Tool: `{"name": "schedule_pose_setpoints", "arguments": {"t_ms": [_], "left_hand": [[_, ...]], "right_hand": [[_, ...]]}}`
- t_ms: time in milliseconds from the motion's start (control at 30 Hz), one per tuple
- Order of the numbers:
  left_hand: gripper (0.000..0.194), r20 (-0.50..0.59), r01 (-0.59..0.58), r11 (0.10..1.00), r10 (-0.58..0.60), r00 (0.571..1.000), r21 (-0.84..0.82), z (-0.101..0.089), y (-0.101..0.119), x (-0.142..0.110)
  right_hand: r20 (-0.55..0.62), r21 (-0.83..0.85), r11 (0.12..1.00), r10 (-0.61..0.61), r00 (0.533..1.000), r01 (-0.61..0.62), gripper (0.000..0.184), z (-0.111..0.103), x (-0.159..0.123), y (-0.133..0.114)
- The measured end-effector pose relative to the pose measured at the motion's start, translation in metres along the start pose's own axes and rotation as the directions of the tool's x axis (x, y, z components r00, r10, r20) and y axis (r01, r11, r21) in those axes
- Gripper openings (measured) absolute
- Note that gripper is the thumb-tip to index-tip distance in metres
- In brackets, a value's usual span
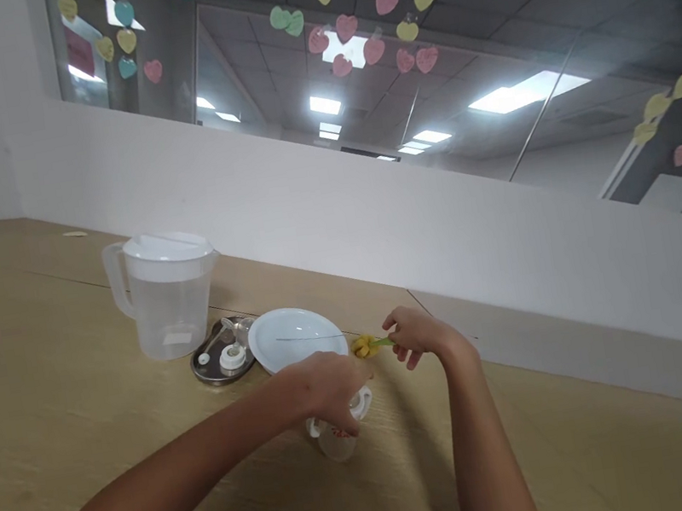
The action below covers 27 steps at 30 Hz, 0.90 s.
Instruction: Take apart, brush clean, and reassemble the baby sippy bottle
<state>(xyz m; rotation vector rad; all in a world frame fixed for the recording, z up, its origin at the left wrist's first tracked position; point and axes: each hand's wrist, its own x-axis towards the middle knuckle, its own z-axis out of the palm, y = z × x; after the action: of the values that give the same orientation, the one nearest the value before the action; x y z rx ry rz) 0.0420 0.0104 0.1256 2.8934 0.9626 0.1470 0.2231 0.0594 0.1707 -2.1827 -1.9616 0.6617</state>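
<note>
A: Why is the left hand (329, 387) clamped on that clear plastic baby bottle (336, 439)?

B: It steadies the bottle on the wooden surface (47, 406) while the right hand's (415, 334) grip pinches the yellow-green brush (369, 344) just above.

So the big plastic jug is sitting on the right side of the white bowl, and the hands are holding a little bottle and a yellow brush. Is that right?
Not quite. The head view shows the jug on the left side of the white bowl, not the right. The rest holds: the left hand grips the little bottle, and the right hand holds the yellow brush.
</note>
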Motion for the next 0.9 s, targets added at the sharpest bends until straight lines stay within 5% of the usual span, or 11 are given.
{"name": "schedule_pose_setpoints", "arguments": {"t_ms": [167,367,533,733,833,900], "left_hand": [[0.054,0.039,0.017,1.000,-0.017,0.999,0.019,0.000,0.000,0.000],[0.055,0.086,0.008,0.999,-0.011,0.996,0.032,-0.001,0.003,-0.002],[0.065,0.112,0.003,1.000,-0.003,0.994,-0.001,-0.002,0.004,-0.003],[0.067,0.002,-0.103,0.974,0.105,0.994,-0.204,-0.023,-0.019,-0.010],[0.060,-0.092,0.083,0.970,-0.106,0.990,-0.228,-0.037,-0.046,-0.017],[0.053,-0.097,0.303,0.942,-0.318,0.943,-0.145,-0.041,-0.068,-0.021]], "right_hand": [[0.067,-0.028,0.999,0.022,0.997,-0.020,0.045,0.005,0.006,0.001],[0.216,-0.173,0.985,0.062,0.974,-0.024,0.011,0.017,0.024,0.005],[0.290,-0.249,0.966,0.137,0.947,-0.063,0.017,0.036,0.043,0.007],[0.373,-0.295,0.949,0.219,0.902,-0.109,0.015,0.062,0.063,0.009],[0.404,-0.307,0.942,0.262,0.877,-0.140,0.012,0.073,0.071,0.009],[0.411,-0.306,0.940,0.276,0.869,-0.153,0.012,0.078,0.075,0.010]]}}
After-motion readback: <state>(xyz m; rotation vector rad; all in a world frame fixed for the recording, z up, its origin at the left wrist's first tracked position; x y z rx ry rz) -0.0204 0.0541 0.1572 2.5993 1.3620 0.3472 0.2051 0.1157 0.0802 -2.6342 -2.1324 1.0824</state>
